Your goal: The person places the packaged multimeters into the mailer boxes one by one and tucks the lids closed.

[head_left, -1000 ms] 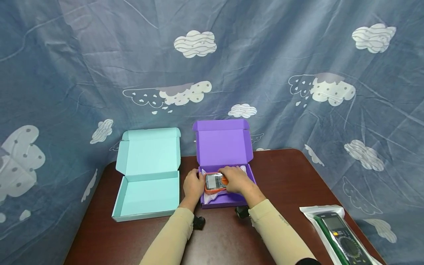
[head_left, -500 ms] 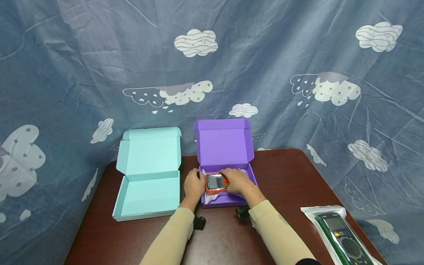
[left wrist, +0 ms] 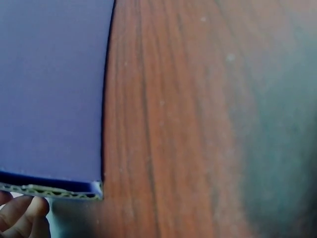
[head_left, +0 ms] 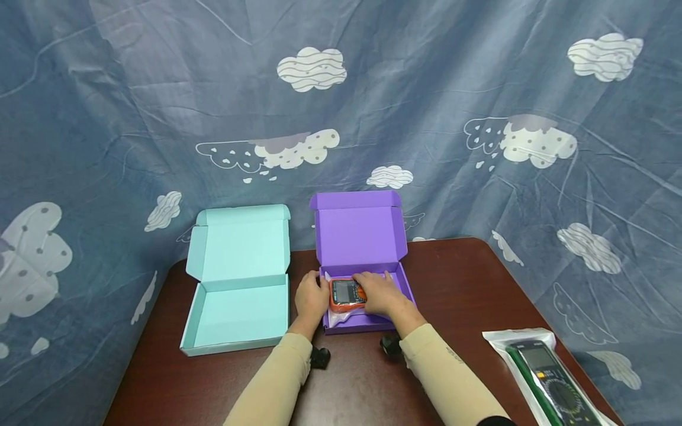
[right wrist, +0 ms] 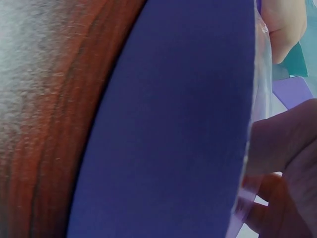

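An orange-cased multimeter (head_left: 346,294) in clear wrapping lies inside the open purple box (head_left: 362,324), its dark screen facing up. My right hand (head_left: 378,293) grips the meter's right end, with the fingers over its far side and the thumb on the near side. At the left wall of the box, my left hand (head_left: 311,299) holds the edge, its thumb close to the meter's left end. In the left wrist view, fingertips (left wrist: 27,215) show at the box's corrugated edge. The right wrist view has the purple front wall (right wrist: 168,124) before the right hand (right wrist: 287,153).
To the left stands an open mint-green box (head_left: 242,313) with nothing inside. A second multimeter (head_left: 556,384), dark with a green side, lies in a white bag (head_left: 501,340) at the table's right edge. A blue curtain (head_left: 373,89) hangs behind the brown table (head_left: 453,278).
My right hand's fingers have shifted slightly on the meter, and the glare on its screen has lessened. The left hand and both boxes stay in place.
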{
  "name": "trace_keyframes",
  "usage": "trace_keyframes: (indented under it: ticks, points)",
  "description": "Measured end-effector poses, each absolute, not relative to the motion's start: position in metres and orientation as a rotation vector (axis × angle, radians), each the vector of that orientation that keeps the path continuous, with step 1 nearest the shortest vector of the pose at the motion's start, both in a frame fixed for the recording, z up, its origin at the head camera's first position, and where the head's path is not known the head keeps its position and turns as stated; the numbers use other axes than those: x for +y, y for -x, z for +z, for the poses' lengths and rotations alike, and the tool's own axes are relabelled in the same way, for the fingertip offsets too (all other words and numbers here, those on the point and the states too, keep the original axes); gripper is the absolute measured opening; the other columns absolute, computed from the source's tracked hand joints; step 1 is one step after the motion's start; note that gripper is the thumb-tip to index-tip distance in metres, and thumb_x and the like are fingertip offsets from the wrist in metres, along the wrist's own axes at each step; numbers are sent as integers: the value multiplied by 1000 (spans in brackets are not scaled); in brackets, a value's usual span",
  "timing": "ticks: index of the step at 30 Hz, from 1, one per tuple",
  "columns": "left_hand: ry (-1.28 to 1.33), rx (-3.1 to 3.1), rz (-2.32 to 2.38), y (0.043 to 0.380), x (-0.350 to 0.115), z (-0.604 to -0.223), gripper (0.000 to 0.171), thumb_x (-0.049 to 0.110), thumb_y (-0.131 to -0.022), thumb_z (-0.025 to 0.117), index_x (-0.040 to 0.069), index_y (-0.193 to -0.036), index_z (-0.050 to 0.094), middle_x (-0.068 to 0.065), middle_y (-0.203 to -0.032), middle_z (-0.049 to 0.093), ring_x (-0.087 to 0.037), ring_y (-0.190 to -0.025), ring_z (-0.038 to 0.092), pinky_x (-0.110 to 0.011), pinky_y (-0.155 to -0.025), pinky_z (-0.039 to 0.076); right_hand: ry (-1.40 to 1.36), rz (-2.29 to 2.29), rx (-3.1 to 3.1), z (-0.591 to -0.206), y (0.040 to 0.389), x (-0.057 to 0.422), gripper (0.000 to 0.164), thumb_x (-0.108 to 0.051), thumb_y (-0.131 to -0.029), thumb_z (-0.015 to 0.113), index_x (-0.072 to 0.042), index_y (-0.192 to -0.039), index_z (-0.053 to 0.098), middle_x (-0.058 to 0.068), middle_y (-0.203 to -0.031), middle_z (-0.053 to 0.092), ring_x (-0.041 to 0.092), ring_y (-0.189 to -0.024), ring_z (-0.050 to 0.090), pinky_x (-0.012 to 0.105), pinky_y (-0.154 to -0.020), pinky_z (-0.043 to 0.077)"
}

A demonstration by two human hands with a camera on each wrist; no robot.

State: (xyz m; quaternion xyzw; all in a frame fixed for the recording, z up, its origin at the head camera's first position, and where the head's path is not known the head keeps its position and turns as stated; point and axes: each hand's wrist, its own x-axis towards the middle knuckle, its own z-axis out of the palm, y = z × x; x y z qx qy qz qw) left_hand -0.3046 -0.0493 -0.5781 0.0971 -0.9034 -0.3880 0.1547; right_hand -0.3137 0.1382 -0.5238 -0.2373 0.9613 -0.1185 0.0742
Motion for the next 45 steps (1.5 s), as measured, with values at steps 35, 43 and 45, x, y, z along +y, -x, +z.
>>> trace_keyframes:
  ticks: [35, 43, 45]
  points:
    - [-56, -2472, -1589, 320, -48, -510, 82, 11, -93, 62, -7, -160, 19, -29, -160, 32, -42, -146, 35, -51, -118, 29, 38, -1549, 2861, -506, 337, 197, 82, -2, -87, 57, 4, -159, 18, 32, -155, 34, 46, -142, 36, 54, -118, 27]
    - [-65, -2449, -1668, 315, -42, -500, 77, 9, -94, 60, -5, -160, 23, -26, -158, 37, -40, -144, 39, -49, -117, 32, 186, -1660, 2700, -504, 331, 191, 84, 7, -87, 51, 7, -159, 7, 33, -163, 17, 45, -150, 22, 50, -122, 18]
    - [-52, -2433, -1670, 314, -41, -499, 75, 8, -93, 60, -6, -159, 26, -26, -157, 39, -39, -143, 40, -48, -116, 33, 225, -1674, 2679, -504, 330, 191, 85, 9, -87, 51, 9, -158, 6, 33, -164, 13, 45, -151, 19, 50, -122, 16]
